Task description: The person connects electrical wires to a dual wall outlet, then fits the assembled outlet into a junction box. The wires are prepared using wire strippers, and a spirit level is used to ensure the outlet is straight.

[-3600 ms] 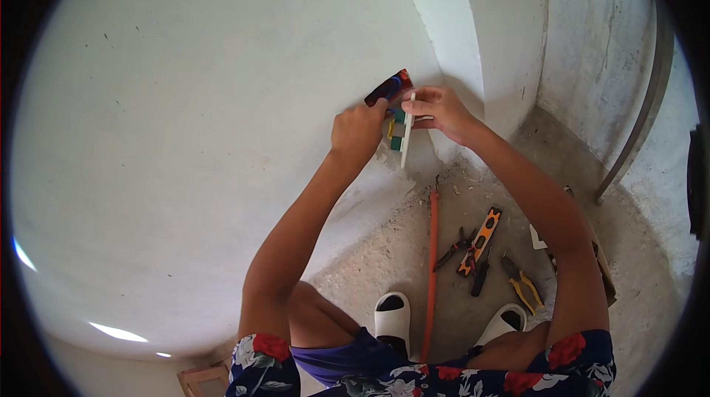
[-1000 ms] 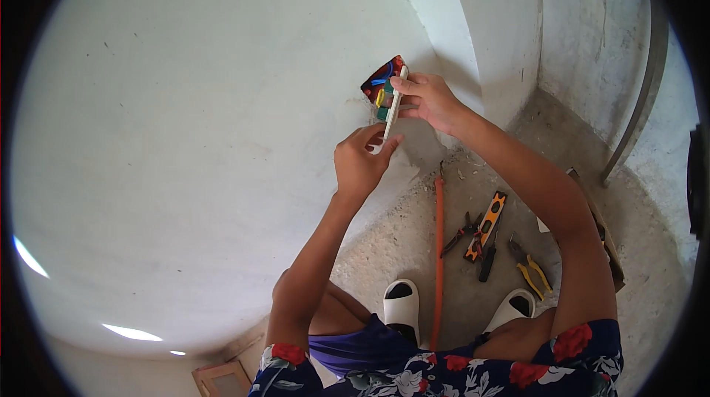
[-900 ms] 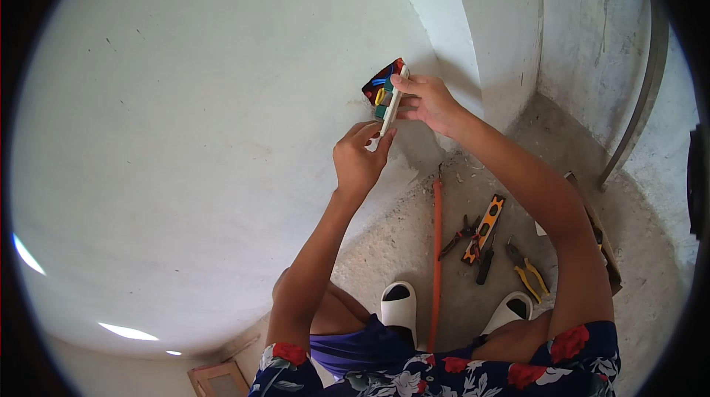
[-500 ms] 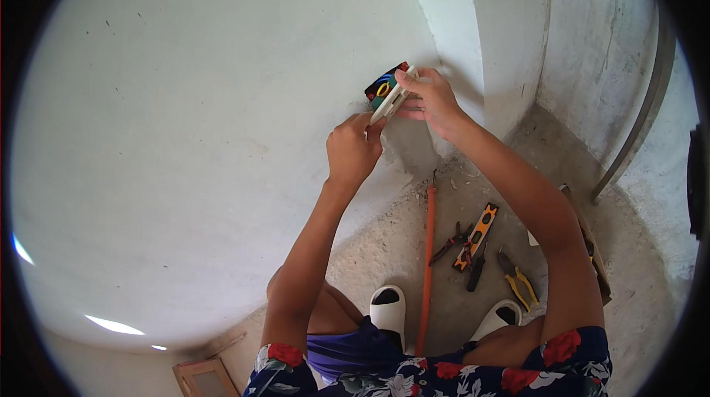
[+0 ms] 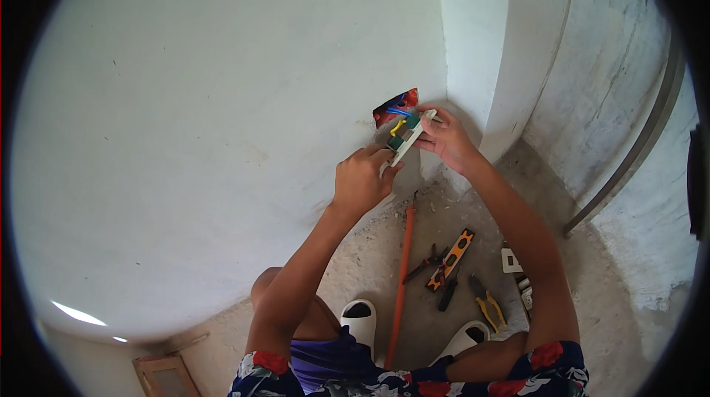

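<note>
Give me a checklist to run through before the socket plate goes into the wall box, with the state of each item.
1. Both hands grip the plate: ok. The left hand holds its lower end, the right hand its upper end.
2. Wires run from the plate into the wall box: ok, blue and yellow ones show.
3. Wires fully seated in their terminals: cannot tell, too small.
4. Plate lined up flat with the box: not ok, it is tilted away from the wall.
5. Tools at hand: ok, a level and pliers lie on the floor by the feet.
6. Power off: cannot tell.
</note>
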{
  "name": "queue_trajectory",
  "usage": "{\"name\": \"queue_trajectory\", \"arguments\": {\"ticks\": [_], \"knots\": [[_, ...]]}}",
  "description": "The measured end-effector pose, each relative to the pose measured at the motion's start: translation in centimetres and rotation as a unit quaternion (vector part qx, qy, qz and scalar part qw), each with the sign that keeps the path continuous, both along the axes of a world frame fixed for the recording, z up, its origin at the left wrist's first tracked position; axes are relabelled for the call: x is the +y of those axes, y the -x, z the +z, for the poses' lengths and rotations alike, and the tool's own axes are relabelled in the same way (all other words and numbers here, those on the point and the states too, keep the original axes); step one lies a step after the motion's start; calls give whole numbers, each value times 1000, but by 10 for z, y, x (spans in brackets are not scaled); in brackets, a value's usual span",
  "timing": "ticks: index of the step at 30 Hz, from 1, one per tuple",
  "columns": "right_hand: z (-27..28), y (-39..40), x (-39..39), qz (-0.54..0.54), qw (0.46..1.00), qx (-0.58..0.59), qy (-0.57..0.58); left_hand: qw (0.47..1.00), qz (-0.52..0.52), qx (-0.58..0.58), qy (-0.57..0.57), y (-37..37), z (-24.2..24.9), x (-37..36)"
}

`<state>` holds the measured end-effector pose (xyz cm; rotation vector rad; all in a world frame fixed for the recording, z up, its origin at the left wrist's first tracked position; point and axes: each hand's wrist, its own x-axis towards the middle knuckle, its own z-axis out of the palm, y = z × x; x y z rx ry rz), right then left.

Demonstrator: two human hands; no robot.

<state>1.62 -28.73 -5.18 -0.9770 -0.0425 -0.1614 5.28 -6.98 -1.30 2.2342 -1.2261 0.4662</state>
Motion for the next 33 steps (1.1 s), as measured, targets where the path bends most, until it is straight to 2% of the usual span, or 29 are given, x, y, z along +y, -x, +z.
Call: {"name": "queue_trajectory", "arguments": {"ticks": [8, 15, 21, 23, 33], "knots": [[17, -6, 11, -56, 998, 27, 5, 998, -5, 60, 13, -12, 12, 6], [43, -3, 25, -119, 989, 81, 9, 999, -22, 11, 47, -26, 20, 7], [36, -8, 15, -96, 992, 85, -8, 998, -18, 6, 55, -26, 17, -2], [28, -8, 9, -101, 992, 65, 22, 999, -30, 19, 7, -25, 16, -1], [39, -15, 15, -116, 990, 84, 15, 998, -25, 47, 40, -29, 23, -4]]}}
